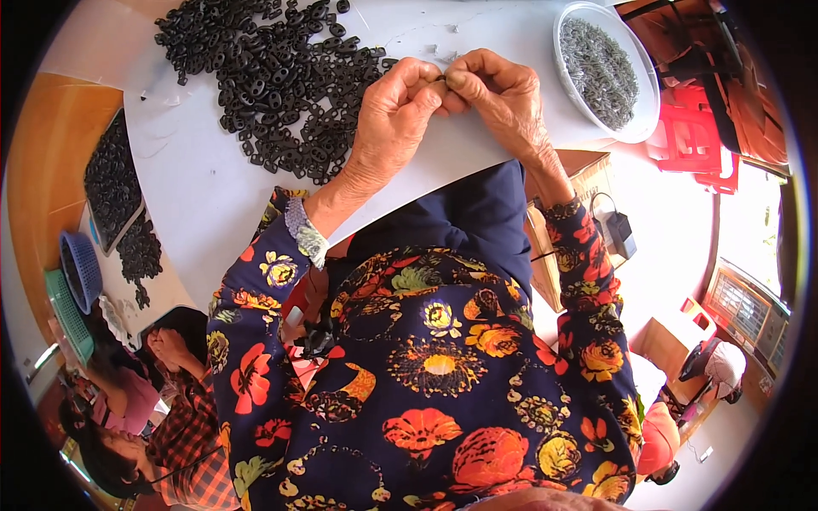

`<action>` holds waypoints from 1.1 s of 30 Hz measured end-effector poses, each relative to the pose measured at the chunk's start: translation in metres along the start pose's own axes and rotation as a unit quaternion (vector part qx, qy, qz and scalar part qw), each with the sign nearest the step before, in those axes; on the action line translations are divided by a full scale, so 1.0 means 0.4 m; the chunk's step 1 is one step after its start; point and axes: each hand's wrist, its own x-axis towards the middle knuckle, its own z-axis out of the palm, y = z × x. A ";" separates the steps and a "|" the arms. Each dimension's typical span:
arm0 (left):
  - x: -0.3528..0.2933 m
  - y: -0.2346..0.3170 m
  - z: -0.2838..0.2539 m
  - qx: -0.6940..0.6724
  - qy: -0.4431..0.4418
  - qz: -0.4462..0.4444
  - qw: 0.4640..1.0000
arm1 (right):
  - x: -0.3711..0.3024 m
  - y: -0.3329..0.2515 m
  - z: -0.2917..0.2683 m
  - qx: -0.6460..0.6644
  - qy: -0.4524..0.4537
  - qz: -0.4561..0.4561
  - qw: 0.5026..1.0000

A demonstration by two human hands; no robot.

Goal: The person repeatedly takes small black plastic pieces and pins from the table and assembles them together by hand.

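Over the white table, my left hand [394, 115] and my right hand [507, 95] meet fingertip to fingertip, both closed in a pinch. Between them is a small dark piece [441, 78], mostly covered by the fingers, so its shape is hard to make out. A wide heap of small black oval parts with holes [273, 89] spreads to the left of my left hand. On the right stands a round white tub [645, 119] holding many tiny clear-grey pieces [599, 72]. A few clear bits [432, 48] lie just beyond my fingers.
The curved edge of the white table [196, 264] runs before my lap. Below it on the right is a cardboard box [545, 255]; red plastic stools [690, 136] stand further right. At the left are a tray of black parts [113, 183], baskets [81, 272] and people seated nearby.
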 end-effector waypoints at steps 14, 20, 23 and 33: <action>0.099 0.095 -0.193 0.583 -0.027 0.256 0.771 | -0.003 -0.003 -0.002 0.062 0.001 0.001 0.998; 0.109 0.128 -0.245 0.520 0.022 0.249 0.817 | -0.005 0.007 -0.005 0.061 0.003 -0.015 0.998; 0.106 0.126 -0.266 0.578 -0.022 0.265 0.771 | -0.009 0.008 -0.003 0.062 0.000 -0.019 0.998; 0.101 0.093 -0.253 0.619 -0.083 0.256 0.738 | -0.011 0.008 -0.001 0.064 -0.006 -0.022 0.998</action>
